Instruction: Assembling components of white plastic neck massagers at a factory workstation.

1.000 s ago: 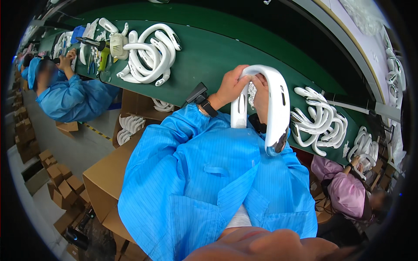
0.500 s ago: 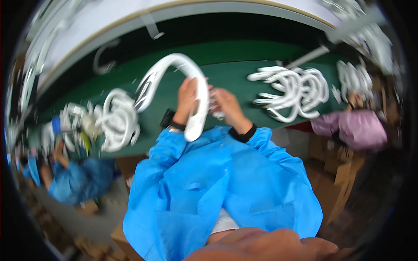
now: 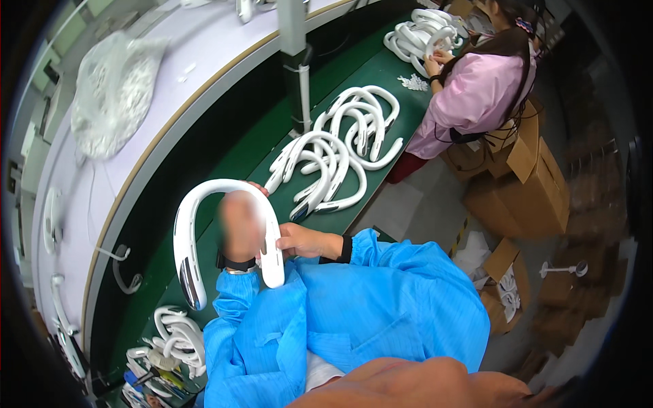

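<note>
A white U-shaped neck fan [image 3: 182, 234] with a shiny silver end panel is held upright in front of my chest, its curve at the top. My left hand [image 3: 239, 221], partly blurred, is inside the U, its fingers closed round the right-hand arm of the fan. My right hand [image 3: 304, 240] pinches that same arm near its lower end, thumb showing on the front. Whether a small part sits between the fingers is hidden. Beyond my hands, a heap of similar neck fans [image 3: 350, 202] lies on the green bench [image 3: 262, 163].
A co-worker in a pink sleeve [image 3: 469, 88] handles white fans at the far right. A grey post [image 3: 292, 34] stands behind the bench. Cardboard boxes [image 3: 524, 197] are on the floor. More fans [image 3: 180, 333] and tools lie lower left; a plastic bag [image 3: 119, 88] rests on the shelf.
The view has swung to the right, bringing the co-worker and boxes closer in. My right hand, formerly apart from the fan's front, now grips its arm.
</note>
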`<state>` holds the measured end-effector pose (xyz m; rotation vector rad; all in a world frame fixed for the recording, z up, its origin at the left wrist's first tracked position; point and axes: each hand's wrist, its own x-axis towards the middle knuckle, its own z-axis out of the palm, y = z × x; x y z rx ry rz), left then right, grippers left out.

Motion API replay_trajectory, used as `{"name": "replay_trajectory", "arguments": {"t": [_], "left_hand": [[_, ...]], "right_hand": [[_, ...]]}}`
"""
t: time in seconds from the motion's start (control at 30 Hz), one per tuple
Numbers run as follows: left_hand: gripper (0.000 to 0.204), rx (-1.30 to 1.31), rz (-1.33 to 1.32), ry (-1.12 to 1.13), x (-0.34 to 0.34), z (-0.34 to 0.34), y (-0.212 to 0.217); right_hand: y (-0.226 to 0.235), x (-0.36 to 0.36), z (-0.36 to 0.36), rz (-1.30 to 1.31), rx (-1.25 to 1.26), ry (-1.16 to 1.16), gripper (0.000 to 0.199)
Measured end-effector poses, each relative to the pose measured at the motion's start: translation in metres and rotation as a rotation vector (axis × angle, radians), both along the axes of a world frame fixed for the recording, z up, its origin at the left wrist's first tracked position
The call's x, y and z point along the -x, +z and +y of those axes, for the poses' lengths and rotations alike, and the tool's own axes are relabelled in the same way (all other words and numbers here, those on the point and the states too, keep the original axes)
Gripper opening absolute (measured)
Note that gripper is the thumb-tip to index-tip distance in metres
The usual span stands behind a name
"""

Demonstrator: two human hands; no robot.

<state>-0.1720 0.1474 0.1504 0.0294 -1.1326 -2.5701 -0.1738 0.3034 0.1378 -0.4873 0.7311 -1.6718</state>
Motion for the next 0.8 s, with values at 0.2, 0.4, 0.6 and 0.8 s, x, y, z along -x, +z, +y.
{"name": "replay_trajectory", "arguments": {"t": [0.2,0.4,0.6,0.8], "left_hand": [[0.040,0.330,-0.260,-0.106,0.062,0.052,0.034],[0.036,0.548,-0.415,-0.172,0.084,0.068,-0.003],[0.033,0.594,-0.677,-0.071,0.057,0.056,-0.044],[0.031,0.561,-0.813,-0.005,0.025,0.039,-0.073]], "right_hand": [[0.009,0.052,0.049,-0.001,-0.077,-0.330,0.044],[0.003,0.127,0.102,0.393,-0.103,-1.012,0.037],[-0.007,0.182,0.135,0.739,-0.373,-1.358,0.044],[-0.027,0.217,0.155,0.866,-0.647,-1.452,0.047]]}}
